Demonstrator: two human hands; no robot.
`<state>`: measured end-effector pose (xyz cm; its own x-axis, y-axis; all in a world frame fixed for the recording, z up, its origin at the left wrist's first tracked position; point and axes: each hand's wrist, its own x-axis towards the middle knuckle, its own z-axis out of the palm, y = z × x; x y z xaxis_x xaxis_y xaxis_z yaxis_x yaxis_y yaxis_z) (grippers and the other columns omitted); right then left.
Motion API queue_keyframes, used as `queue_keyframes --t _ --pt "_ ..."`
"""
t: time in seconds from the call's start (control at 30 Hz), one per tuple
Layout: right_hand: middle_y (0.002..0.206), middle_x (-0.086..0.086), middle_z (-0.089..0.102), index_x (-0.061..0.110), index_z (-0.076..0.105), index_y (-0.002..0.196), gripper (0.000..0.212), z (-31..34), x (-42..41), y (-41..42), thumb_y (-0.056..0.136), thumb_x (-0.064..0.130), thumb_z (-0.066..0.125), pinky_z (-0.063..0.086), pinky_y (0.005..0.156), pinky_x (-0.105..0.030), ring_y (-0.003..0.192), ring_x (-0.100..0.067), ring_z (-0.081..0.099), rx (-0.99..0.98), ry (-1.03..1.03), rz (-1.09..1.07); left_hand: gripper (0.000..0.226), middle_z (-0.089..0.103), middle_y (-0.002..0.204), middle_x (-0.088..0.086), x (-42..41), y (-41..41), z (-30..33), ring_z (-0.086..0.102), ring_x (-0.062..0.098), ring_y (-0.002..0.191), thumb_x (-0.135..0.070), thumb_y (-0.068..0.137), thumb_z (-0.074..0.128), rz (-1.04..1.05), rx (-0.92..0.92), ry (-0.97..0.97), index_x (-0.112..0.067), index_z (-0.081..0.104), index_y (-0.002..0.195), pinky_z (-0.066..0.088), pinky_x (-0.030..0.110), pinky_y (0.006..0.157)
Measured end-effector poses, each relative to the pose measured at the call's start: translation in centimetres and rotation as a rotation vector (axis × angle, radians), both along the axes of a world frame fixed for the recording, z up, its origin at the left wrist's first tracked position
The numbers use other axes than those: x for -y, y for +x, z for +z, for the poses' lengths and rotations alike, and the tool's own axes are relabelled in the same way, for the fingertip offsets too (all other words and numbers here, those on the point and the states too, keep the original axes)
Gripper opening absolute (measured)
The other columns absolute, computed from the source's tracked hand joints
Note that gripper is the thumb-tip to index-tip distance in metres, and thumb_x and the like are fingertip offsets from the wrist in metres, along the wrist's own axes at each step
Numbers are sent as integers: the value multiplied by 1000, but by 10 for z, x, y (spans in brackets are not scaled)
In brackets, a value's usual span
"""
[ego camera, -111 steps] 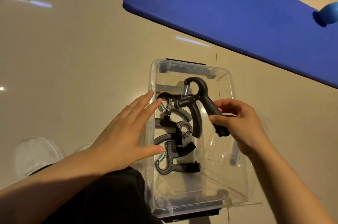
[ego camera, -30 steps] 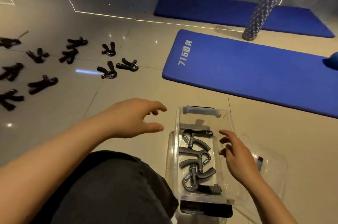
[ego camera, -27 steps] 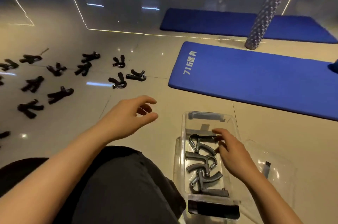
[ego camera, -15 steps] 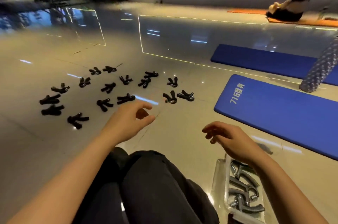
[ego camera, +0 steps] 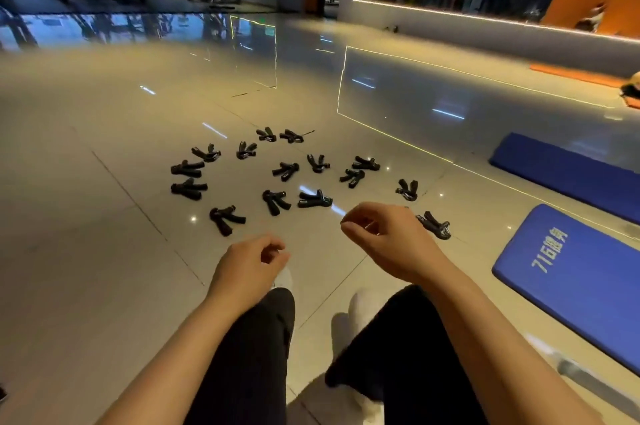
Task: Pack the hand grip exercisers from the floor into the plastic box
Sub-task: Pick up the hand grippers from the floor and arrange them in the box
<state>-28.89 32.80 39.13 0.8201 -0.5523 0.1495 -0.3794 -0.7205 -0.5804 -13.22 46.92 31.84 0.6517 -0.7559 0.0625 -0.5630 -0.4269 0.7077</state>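
Left hand (ego camera: 247, 268): raised above the left knee, fingers loosely curled toward the thumb, holding nothing.
Right hand (ego camera: 388, 237): raised forward of the right knee, fingers loosely curled with a gap to the thumb, holding nothing.
Grip: both are empty; neither touches an exerciser.
Exercisers (ego camera: 284, 171): black, scattered flat on the floor (ego camera: 86, 251) ahead of both hands, apart from one another in a loose cluster.
Nearest exerciser (ego camera: 434, 225): just right of the right hand, partly hidden behind it; long axis runs from upper left to lower right, its looped end at lower right.
Left-front exerciser (ego camera: 225, 218): two handles spread in a V that opens toward lower right, its joined end at upper left.
Centre exerciser (ego camera: 314, 200): long axis roughly left to right, with one handle rising from the middle.
Far exercisers: too small to tell which way each points.
Box: out of view.
Mat (ego camera: 571, 279): blue with white lettering, flat on the floor to the right; its long axis runs from upper left to lower right.
Second mat (ego camera: 568, 168): blue, farther back on the right.
Legs (ego camera: 398, 355): dark trousers, knees on either side of a white shoe (ego camera: 360, 303).
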Motion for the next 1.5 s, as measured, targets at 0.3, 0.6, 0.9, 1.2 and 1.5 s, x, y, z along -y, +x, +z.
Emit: queue_keyframes --t 0.3,0.6,0.9,1.2,1.5 --pt "108 3 61 22 59 110 20 -76 44 26 93 28 51 43 75 -24 91 -11 52 -196 -89 -229 34 52 97 -22 25 17 1 52 -1 94 -46 90 52 -126 153 57 -35 52 122 45 21 81" --pt "111 3 58 23 59 116 27 -78 79 67 93 35 51 39 74 -26 97 -14 53 -291 -83 -163 45 54 121 -15 79 76 16 51 3 105 -51 90 50 -348 317 253 -36 44 131 45 26 88" --pt "112 2 58 22 59 114 27 -61 138 141 93 36 53 46 83 -27 98 -12 53 -248 -25 -242 34 62 108 -10 153 155 31 56 3 94 -44 90 53 -359 176 218 -28 57 119 47 25 86" --pt "107 1 60 20 60 110 24 -69 183 244 93 35 53 47 81 -28 96 -14 54 -289 2 -167 36 59 107 -20 187 216 41 54 -3 97 -53 88 49 -519 306 146 -39 52 122 46 24 85" --pt "138 -8 47 15 37 139 52 -178 244 371 93 32 55 41 93 -32 122 -24 48 -675 261 -206 22 66 101 -13 230 340 -8 63 1 92 -42 83 56 -331 -426 -63 -35 61 104 51 17 82"
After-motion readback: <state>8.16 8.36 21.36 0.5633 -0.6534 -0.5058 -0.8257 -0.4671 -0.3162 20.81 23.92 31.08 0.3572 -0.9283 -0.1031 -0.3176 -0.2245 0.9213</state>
